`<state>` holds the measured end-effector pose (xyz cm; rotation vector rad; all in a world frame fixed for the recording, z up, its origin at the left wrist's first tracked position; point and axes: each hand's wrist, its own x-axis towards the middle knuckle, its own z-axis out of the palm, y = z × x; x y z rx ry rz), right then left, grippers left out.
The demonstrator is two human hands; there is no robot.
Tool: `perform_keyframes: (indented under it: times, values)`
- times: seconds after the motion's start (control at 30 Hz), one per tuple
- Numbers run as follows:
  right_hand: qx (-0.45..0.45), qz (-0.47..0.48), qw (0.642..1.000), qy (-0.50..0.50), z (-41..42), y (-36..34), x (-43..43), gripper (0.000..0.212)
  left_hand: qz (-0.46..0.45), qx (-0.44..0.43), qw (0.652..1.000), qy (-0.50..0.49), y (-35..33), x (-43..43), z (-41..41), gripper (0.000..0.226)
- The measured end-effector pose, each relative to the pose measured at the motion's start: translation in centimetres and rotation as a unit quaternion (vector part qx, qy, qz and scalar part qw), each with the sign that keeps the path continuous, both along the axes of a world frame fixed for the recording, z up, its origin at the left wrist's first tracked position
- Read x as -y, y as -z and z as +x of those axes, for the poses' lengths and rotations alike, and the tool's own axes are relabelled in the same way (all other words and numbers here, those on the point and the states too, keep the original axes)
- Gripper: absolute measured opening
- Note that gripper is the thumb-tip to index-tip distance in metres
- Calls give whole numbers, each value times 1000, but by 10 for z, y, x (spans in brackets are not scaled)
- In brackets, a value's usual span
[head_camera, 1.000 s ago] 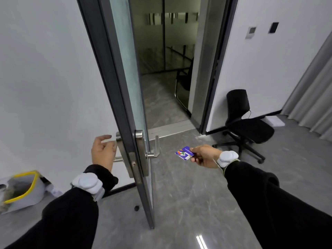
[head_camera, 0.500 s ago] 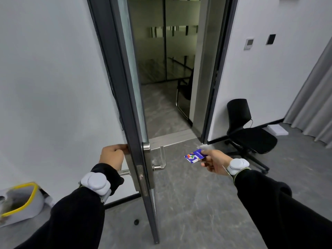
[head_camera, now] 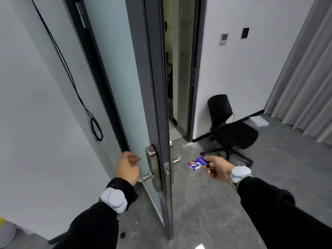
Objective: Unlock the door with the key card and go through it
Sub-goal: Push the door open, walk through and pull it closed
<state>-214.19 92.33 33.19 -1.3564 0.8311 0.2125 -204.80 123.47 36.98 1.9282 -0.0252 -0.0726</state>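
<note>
The right hand [head_camera: 218, 168] pinches a blue plastic key card [head_camera: 197, 163] between thumb and fingers, to the right of the door edge; the left hand [head_camera: 128, 167] is loosely curled, holding nothing, just beside the silver metal lever handle [head_camera: 147, 176]; the grey-framed frosted glass door [head_camera: 125, 87] stands ajar, edge toward the camera; a black swivel office chair [head_camera: 231, 131] stands far right by the white wall [head_camera: 251, 69].

Door [head_camera: 158, 87] centre, edge-on — left hand [head_camera: 128, 167] left of it, key card [head_camera: 197, 163], chair [head_camera: 231, 130] right.
</note>
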Motion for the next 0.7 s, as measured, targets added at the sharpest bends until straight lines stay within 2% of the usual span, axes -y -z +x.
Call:
perform_keyframes:
  times: [0.03,0.07,0.1,0.13,0.17,0.2,0.53,0.7]
  values:
    - [3,-1,1000,23,-2,2,14,20,132,3,990,39,11,13,3,38]
    - [10,-3,999,45,-4,4,29,22,277,-3,956,98,22,27,5,42]
    - [17,-6,998,64,-6,8,42,24,403,-11,900,167,31,41,7,47]
    - [22,-8,996,80,-8,12,55,26,491,-12,842,223,39,57,10,49]
    - [25,-7,995,96,-11,15,69,28,539,-7,801,259,45,77,13,51]
    - [26,-3,994,108,-14,18,80,28,557,-4,783,278,48,93,18,49]
    - [29,0,986,162,-16,30,186,13,503,19,797,334,67,226,89,46]
    - [27,23,978,205,18,35,228,15,412,-34,832,370,55,306,123,35]
